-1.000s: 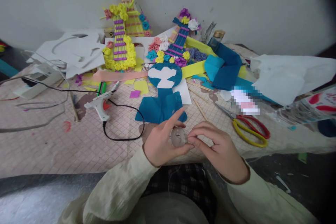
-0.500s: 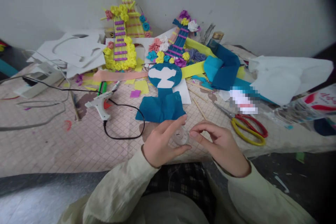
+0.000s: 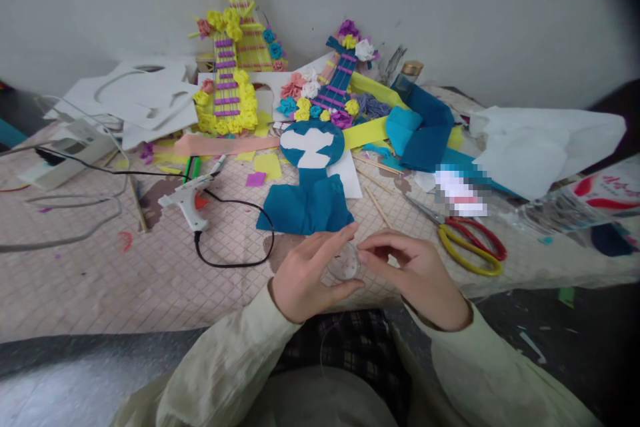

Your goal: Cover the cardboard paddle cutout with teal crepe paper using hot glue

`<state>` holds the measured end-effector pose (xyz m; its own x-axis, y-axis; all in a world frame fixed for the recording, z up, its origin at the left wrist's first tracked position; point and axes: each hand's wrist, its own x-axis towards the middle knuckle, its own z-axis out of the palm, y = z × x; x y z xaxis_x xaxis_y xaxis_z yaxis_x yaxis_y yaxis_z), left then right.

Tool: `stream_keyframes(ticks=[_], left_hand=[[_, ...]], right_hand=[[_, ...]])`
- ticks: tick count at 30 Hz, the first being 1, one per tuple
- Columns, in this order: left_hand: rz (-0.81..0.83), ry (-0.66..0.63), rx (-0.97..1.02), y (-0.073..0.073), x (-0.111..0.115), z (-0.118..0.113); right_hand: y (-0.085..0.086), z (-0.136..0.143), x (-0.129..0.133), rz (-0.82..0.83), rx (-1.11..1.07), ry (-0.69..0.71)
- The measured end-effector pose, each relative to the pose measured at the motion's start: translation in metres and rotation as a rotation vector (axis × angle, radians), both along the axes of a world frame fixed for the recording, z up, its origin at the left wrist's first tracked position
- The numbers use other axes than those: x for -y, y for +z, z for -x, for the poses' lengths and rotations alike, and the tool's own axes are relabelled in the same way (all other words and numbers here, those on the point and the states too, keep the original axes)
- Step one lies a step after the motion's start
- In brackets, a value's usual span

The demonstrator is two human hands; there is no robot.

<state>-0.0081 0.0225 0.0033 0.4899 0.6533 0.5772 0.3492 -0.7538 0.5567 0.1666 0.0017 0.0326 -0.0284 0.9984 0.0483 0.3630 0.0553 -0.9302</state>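
Note:
My left hand (image 3: 313, 273) is wrapped round a small clear round spool (image 3: 345, 263), thumb below and fingers above it. At the spool's right edge, my right hand (image 3: 413, 267) has its thumb and index finger pinched together; what lies between them is too small to make out. A thin clear thread (image 3: 323, 347) curves down over my lap. Just beyond my hands lies a blue paper piece (image 3: 305, 203), joined to a blue disc with white paper (image 3: 313, 143) on it.
A white glue gun (image 3: 189, 203) with a black cable lies left of my hands. Scissors (image 3: 467, 247) with red and yellow handles lie to the right, near a plastic bottle (image 3: 580, 197). Paper guitars with flowers (image 3: 227, 87) stand at the back, beside white sheets (image 3: 145, 93).
The view has shifted slightly. Both hands keep nearly the same pose around the spool, and the loop of thread over my lap looks wider.

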Motion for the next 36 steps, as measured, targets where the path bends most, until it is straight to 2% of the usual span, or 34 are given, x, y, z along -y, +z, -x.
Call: stream_keyframes(ticks=[3,9,11,13,15,18,20,21,23,26,28,31,33,36], left_hand=[[0.075,0.037,0.051,0.001,0.001,0.001],[0.175,0.037,0.098,-0.001,-0.001,-0.001],[0.145,0.029,0.093,-0.003,-0.003,-0.003],[0.1,0.043,0.097,-0.004,-0.006,-0.004],[0.116,0.06,0.126,-0.004,-0.008,-0.003],[0.312,0.063,0.193,-0.001,-0.009,-0.001],[0.461,0.045,0.233,0.003,-0.009,0.001],[0.508,0.038,0.252,0.004,-0.009,0.001],[0.538,0.029,0.274,0.007,-0.009,0.001],[0.501,0.02,0.238,0.01,-0.01,0.0],[0.471,0.003,0.181,0.011,-0.01,-0.001],[0.436,-0.028,0.115,0.013,-0.011,-0.001],[0.43,-0.047,0.093,0.013,-0.011,-0.002],[0.445,-0.077,0.084,0.012,-0.012,-0.003]], right_hand=[[-0.004,-0.003,0.0,0.079,-0.113,-0.003],[-0.016,0.002,0.006,0.245,-0.218,0.276],[-0.017,0.005,0.007,0.255,-0.19,0.3],[-0.014,0.001,0.003,0.193,-0.078,0.268],[-0.008,-0.015,-0.01,0.095,0.131,0.203],[0.001,-0.06,-0.047,-0.041,0.539,0.03],[0.004,-0.092,-0.076,-0.044,0.781,-0.069],[0.005,-0.103,-0.088,-0.016,0.861,-0.107],[0.007,-0.11,-0.103,-0.026,0.883,-0.141],[0.009,-0.082,-0.095,-0.099,0.75,-0.072],[0.01,-0.05,-0.08,-0.156,0.387,0.128],[0.006,-0.014,-0.061,-0.194,0.118,0.261],[0.003,-0.004,-0.057,-0.163,0.023,0.283],[0.0,-0.004,-0.058,-0.129,-0.056,0.297]])
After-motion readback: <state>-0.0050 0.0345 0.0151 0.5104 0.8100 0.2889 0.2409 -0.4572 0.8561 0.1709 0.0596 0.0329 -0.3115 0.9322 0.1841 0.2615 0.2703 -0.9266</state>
